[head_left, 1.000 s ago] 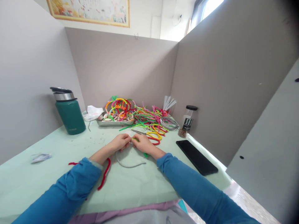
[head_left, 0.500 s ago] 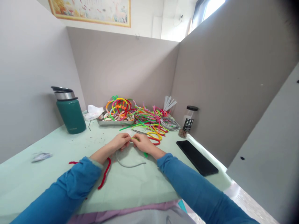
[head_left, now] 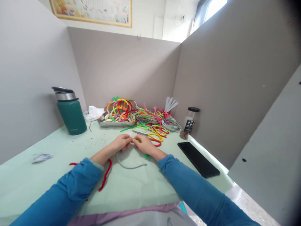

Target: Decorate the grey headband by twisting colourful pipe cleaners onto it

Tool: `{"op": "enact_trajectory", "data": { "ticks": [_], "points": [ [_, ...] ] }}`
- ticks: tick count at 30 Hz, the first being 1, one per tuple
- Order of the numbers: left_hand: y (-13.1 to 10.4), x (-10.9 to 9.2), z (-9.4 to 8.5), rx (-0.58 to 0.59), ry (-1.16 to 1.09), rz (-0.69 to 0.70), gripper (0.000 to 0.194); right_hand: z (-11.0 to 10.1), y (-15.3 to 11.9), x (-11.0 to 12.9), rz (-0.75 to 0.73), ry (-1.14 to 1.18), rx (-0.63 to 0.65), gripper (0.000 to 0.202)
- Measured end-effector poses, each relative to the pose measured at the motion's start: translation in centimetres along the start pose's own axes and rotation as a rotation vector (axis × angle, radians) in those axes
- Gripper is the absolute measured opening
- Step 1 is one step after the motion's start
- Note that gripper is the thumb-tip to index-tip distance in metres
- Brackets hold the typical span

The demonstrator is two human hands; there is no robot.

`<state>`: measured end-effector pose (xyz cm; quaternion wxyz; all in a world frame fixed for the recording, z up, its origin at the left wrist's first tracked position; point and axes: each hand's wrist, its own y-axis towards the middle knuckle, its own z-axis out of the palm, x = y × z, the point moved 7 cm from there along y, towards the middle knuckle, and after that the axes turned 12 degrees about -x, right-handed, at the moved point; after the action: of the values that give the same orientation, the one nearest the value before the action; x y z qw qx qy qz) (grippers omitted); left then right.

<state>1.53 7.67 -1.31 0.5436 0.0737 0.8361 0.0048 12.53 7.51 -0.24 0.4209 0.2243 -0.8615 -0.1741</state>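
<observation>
My left hand (head_left: 121,142) and my right hand (head_left: 144,145) meet at the middle of the table, fingertips pinched together. A thin grey wire (head_left: 129,168) comes out from under my left fingers and curves right, its end lying over the cloth. Between the fingertips a bit of yellow-green shows, mostly covered by my right hand. The green tip of a pipe cleaner (head_left: 146,156) sticks out below my right palm. Near my left wrist lies a red pipe cleaner (head_left: 105,176), partly hidden by the forearm. Scissors (head_left: 155,137) with yellow and red handles lie just beyond my right hand.
At the back, a metal tray (head_left: 116,124) bears bent pipe-cleaner shapes beside a heap of loose pipe cleaners (head_left: 149,116) and a grey wire coil (head_left: 171,125). A green bottle (head_left: 71,116) stands left; a clear jar (head_left: 188,124) and black phone (head_left: 198,159) are right.
</observation>
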Motion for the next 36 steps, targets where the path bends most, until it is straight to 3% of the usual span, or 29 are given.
{"op": "enact_trajectory", "data": {
  "ticks": [31,36],
  "points": [
    [-0.06,-0.09,0.07,0.019,-0.068,-0.042,0.013,-0.08,-0.19,0.41,-0.008,0.02,0.017,0.017],
    [-0.02,-0.1,0.03,0.005,-0.022,-0.021,0.021,0.02,-0.15,0.26,-0.021,0.012,0.007,0.017]
  ]
}}
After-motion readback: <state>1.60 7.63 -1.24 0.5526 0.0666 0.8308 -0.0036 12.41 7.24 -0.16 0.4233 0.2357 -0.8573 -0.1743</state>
